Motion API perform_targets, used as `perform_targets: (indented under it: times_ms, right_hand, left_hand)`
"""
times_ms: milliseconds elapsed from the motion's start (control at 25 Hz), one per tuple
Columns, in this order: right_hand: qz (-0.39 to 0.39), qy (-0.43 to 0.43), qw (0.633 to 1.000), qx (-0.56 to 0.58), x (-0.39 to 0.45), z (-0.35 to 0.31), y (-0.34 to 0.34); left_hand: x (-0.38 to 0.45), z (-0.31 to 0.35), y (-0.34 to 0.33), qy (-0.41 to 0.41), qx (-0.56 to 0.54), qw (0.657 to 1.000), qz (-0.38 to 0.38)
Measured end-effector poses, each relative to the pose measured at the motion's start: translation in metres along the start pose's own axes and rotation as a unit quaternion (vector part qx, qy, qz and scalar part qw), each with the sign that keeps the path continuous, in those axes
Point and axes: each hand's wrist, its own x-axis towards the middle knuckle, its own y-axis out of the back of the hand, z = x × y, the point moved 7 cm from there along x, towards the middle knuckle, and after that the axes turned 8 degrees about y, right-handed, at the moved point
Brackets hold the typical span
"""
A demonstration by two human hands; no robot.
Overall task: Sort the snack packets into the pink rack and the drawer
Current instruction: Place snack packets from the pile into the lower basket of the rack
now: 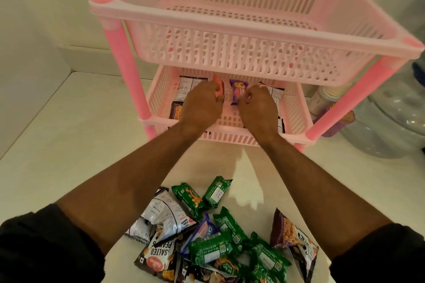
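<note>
A pink two-tier rack (230, 16) stands on the white counter. Both my hands reach into its lower tray (296, 108). My left hand (200, 105) grips an orange-red packet (219, 86) held upright. My right hand (257, 108) pinches the edge of a purple biscuit packet (238, 92) lying in the tray's middle. Black-and-white peanut packets (184, 92) lie in the tray to the left and right of my hands, partly hidden. A pile of loose packets, green (211, 248), black peanut (161, 253) and one blue (202, 230), lies on the counter near me. The top tray holds nothing.
A large clear water jug (395, 117) and a white bottle (322, 99) with a purple jar (342, 122) stand right of the rack. A wall corner and ledge close off the left side. No drawer is in view.
</note>
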Motion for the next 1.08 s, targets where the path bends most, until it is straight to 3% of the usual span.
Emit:
perform_targets:
  times_ms: [160,400,520,760,880,1080]
  right_hand:
    - [0.011,0.04,0.999,0.032,-0.045,-0.01,0.019]
    - [-0.009,0.058,0.996,0.071,-0.103,-0.021,0.031]
    - [-0.067,0.092,0.991,0.065,-0.132,-0.025,0.02]
    - [-0.268,0.224,0.936,-0.036,-0.184,-0.029,-0.027]
    - [-0.318,0.253,0.91,-0.077,-0.2,-0.029,-0.043]
    - [-0.339,0.285,0.891,-0.101,-0.211,-0.028,-0.052]
  left_hand:
    - [-0.045,-0.014,0.007,-0.03,-0.035,0.997,-0.067]
    - [-0.078,-0.019,0.037,-0.118,-0.051,0.991,-0.03]
    - [-0.106,-0.028,0.032,-0.157,-0.062,0.976,-0.135]
    - [-0.154,-0.073,-0.01,-0.125,0.131,0.894,-0.411]
    - [-0.16,-0.081,-0.017,-0.107,0.178,0.865,-0.457]
    - [-0.168,-0.085,-0.025,-0.085,0.196,0.839,-0.5]
